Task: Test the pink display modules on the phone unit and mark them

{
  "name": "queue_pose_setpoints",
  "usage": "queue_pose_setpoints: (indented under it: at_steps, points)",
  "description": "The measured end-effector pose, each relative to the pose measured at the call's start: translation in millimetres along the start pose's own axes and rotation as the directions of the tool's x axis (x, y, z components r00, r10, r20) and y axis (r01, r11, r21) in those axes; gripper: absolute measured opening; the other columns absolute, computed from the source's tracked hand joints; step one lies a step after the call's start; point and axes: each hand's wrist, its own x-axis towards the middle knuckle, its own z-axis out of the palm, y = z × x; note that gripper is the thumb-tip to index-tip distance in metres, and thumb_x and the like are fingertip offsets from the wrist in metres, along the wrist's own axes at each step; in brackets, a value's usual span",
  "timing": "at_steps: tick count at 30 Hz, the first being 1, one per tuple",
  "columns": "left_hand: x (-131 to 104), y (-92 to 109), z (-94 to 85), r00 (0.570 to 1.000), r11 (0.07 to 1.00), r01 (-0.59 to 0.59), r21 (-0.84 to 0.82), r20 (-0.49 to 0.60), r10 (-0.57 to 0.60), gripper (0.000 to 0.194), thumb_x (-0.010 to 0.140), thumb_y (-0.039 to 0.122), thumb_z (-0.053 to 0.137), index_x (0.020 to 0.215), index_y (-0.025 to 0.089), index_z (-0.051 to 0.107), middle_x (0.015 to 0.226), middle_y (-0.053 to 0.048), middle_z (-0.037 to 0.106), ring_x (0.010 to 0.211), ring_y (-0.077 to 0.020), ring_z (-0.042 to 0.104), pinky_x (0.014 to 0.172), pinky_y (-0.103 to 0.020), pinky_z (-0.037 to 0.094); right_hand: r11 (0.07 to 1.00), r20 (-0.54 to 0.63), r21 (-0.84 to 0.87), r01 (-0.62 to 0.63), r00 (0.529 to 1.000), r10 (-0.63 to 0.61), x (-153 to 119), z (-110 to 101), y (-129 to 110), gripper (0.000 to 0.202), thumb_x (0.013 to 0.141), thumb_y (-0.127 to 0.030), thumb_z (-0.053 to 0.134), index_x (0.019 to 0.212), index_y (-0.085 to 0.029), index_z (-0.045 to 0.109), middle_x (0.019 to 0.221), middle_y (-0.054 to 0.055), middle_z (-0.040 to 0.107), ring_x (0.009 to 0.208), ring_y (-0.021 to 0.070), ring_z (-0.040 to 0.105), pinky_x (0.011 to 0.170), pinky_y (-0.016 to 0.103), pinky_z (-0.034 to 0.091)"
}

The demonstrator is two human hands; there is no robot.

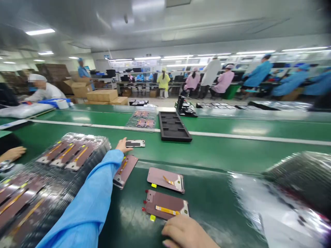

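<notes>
A: Where's your L hand (123, 146)?

B: Thumb + fingers apart at the left end of the silver-and-black phone part (136, 143), which lies flat on the green worktop (212, 151). Your hand hides that end, so can't tell if you've got a grip.

A: And your R hand (184, 231)?

B: Cut off by the bottom edge, wrist out of view. Fingers bent, close together, at the near edge of the red-tabbed display panel (152, 203). Can't tell if they're clamped on it or just resting; they hide that corner, next to the end of its orange flex cable (165, 209).

A: Other panels near you?

B: One pinkish display panel (157, 175) just beyond, in full view. The slanted display panel (130, 167) is partly hidden behind your blue sleeve (90, 196).

A: Your L side?

B: Stacked clear trays (104, 146) w/ more panels, partly blocked by your sleeve, bottom-L cut off. Co-worker's hand (12, 154) at the frame edge, cut off too.

A: R side?

B: Clear plastic pile (294, 203), blurred; contents hard to make out.
</notes>
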Motion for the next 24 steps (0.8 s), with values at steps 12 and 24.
queue_pose_setpoints:
  at_steps: [12,24]
  points:
    - [49.0,-69.9,12.6,0.998,0.999,-0.003,0.040,0.064,0.000,0.043,0.089,0.035,0.062,0.128,0.018,0.055,0.140,-0.011,0.049,0.130,-0.0315,0.044,0.107,-0.058,0.033,0.857,-0.117,-0.440,-0.268,0.963,0.241,33.7,3.3,91.1,0.029,0.093,-0.021,0.058,0.119,-0.011,0.059,0.114,0.015,0.066,0.102,0.0283,0.064,0.089,0.042,0.053]
    - [12.5,-33.6,-10.9,0.907,0.846,0.090,-0.526,-0.308,-0.288,0.083,0.066,0.040,0.080,0.135,0.014,0.041,0.113,-0.012,0.058,0.107,-0.0266,0.058,0.100,-0.042,0.042,0.893,-0.170,-0.438,-0.101,0.985,0.028,32.9,21.6,96.5,0.035,0.097,-0.008,0.042,0.128,-0.003,0.056,0.097,0.018,0.071,0.088,0.0277,0.068,0.076,0.041,0.057]
